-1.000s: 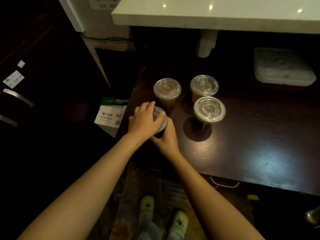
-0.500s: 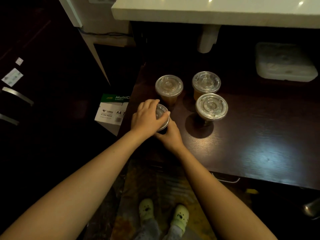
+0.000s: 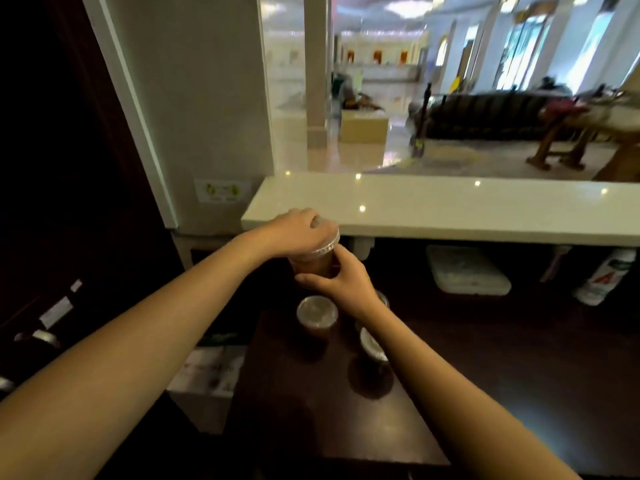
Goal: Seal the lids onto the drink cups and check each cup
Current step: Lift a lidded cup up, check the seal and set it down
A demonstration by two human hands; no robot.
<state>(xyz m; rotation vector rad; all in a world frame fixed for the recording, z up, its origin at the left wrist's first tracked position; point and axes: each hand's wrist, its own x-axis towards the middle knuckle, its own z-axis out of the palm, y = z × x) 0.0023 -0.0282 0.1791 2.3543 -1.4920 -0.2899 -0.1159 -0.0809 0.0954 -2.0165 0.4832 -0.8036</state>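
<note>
Cup (image 3: 313,266) of brown drink held in the air, well above the dark worktop (image 3: 485,375), in front of the white counter ledge (image 3: 450,216). Clear lid (image 3: 327,242) on its rim, covered from above by left hand (image 3: 298,233), fingers (image 3: 313,220) curled down over the lid. Cup body gripped from below and beside by right hand (image 3: 341,278), fingers closed around the wall. Down on the worktop, three more lidded cups: one in plain view (image 3: 317,315), a second (image 3: 372,348) partly hidden behind the right forearm, a third (image 3: 382,299) barely showing past the wrist. White foam box (image 3: 467,270) under the ledge, farther right. Paper ream box (image 3: 207,372) on the floor to the left. Scene blurred.
</note>
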